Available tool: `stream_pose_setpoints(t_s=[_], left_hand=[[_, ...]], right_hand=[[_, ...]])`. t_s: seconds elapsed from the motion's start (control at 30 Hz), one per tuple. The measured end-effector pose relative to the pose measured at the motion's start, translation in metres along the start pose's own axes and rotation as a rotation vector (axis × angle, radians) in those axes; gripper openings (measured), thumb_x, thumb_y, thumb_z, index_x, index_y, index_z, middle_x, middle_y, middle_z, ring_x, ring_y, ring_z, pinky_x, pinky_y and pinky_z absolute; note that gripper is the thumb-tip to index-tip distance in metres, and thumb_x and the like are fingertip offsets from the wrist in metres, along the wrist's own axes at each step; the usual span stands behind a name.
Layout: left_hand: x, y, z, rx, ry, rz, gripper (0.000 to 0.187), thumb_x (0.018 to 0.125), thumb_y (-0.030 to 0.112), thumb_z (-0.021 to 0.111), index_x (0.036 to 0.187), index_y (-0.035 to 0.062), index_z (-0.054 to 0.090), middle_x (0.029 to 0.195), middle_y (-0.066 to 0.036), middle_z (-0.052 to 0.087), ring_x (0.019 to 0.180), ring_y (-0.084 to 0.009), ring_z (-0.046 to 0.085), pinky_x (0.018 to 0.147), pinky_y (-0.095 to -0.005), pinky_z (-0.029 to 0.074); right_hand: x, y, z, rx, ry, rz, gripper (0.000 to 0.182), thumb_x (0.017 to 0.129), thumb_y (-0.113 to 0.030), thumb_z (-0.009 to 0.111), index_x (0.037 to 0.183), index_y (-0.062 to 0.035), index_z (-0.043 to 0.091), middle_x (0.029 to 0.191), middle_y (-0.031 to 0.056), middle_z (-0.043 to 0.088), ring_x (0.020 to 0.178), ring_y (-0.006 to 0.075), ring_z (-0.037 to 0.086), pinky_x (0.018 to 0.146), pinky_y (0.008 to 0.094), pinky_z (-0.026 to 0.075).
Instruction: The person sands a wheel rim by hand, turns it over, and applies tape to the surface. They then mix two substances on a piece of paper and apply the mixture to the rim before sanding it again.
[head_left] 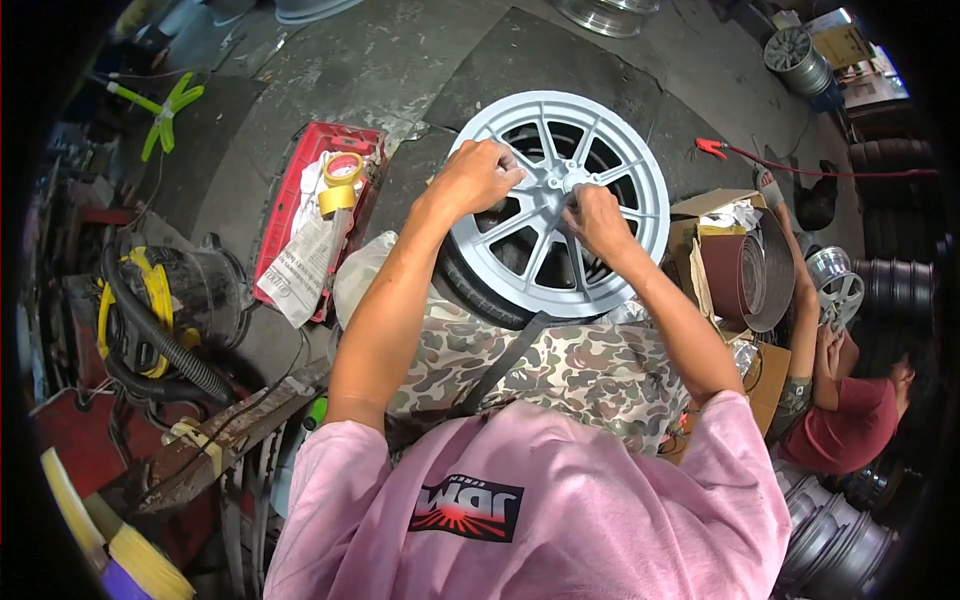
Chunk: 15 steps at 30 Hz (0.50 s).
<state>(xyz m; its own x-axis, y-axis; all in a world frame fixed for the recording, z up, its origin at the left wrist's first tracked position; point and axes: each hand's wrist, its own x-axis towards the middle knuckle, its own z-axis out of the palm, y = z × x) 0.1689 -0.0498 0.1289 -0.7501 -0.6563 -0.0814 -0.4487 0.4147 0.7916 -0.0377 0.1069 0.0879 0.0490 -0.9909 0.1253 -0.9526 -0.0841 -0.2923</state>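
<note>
A light grey wheel rim [545, 283] with several spokes lies face up in front of my lap. It rests on a black tyre [470, 288]. My left hand [482, 176] is over the rim's upper left part, its fingers curled together near a spoke. Close to the hub [560, 182], my right hand [598, 220] has its fingers bent and pressed together, pointing down at the spokes. Whatever either hand may hold is hidden by the fingers.
On the left, a red tray [283, 200] holds tape rolls [343, 182] and folded newspaper [297, 275]. A cardboard box [712, 203] with a brown abrasive roll [735, 275] stands right. Beyond it, another person [838, 425] handles a rim [835, 285]. A red cable [820, 170] crosses the back.
</note>
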Motion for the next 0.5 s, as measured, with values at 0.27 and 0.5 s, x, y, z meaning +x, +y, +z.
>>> stream_pose_setpoints(t_s=[0.27,0.5], left_hand=[[-0.003,-0.002,-0.003,0.020,-0.001,0.018,0.030,0.089,0.027,0.074,0.099,-0.0012,0.076,0.085,-0.020,0.074,0.078,-0.0293,0.072,0.074,-0.0384,0.055],[-0.001,0.003,0.001,0.037,-0.039,0.020,0.025,0.087,0.022,0.073,0.097,-0.0007,0.076,0.083,-0.017,0.074,0.077,-0.0248,0.071,0.074,-0.0362,0.054]], right_hand=[[-0.009,0.006,-0.047,0.133,-0.027,0.107,0.023,0.082,-0.003,0.069,0.104,0.0025,0.065,0.095,0.0218,0.068,0.089,0.0412,0.068,0.078,0.0463,0.055],[0.007,0.012,-0.041,-0.415,-0.325,-0.487,0.025,0.087,-0.010,0.060,0.111,-0.0043,0.064,0.110,0.0065,0.060,0.104,0.0214,0.064,0.093,0.0331,0.055]])
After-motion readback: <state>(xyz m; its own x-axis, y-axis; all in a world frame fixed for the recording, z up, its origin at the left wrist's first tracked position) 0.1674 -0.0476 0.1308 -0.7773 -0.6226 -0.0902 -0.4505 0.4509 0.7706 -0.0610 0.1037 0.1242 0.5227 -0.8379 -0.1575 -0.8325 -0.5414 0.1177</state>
